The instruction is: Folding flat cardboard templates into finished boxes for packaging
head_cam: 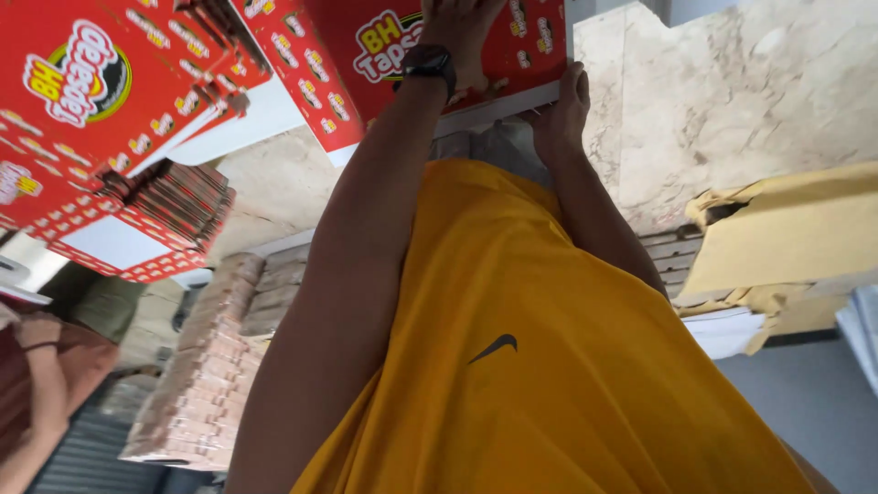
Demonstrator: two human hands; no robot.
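Note:
A red printed carton (384,46) with a white edge is held in front of my yellow shirt at the top of the view. My left hand (457,32), with a black watch on the wrist, lies flat against the carton's red face, and its fingertips are cut off by the frame's top edge. My right hand (560,105) grips the carton's white lower edge at its right corner. Both arms reach out to it from my body.
More red cartons (82,91) and a stack of flattened ones (174,206) lie at the left. Bundled brownish flat stacks (201,366) stand below them. Another person's arm (37,366) shows at the lower left. A brown paper-wrapped bundle (786,238) lies right on the marble floor (732,91).

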